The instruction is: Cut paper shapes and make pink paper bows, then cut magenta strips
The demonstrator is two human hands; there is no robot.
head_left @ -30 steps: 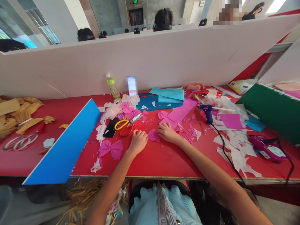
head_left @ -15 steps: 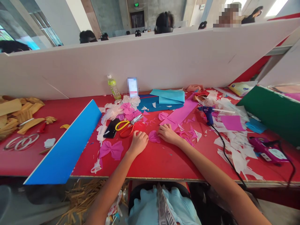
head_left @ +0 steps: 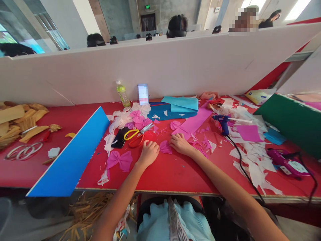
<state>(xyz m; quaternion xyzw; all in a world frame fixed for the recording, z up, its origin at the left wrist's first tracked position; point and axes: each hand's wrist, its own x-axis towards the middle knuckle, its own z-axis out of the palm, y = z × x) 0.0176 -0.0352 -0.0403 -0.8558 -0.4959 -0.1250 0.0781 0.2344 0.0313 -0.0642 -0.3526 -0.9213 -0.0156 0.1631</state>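
Pink tissue scrap [head_left: 165,147] lay between left hand [head_left: 149,153] and right hand [head_left: 180,144], both resting apart, slightly curled, no clear pinch; nearby scissors [head_left: 129,134] could snag, tear it.

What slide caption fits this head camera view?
Left hand and right hand flank a pink paper piece on a red table, among scissors, a glue gun and scraps.

Single head-worn camera, looking forward and down from close above the red bench [head_left: 165,177]. Frame runs from my light-blue top [head_left: 173,224] at the lower edge, past my left hand [head_left: 149,154] and right hand [head_left: 181,144] near centre, to the white partition [head_left: 160,70], with people [head_left: 177,26] well beyond it.
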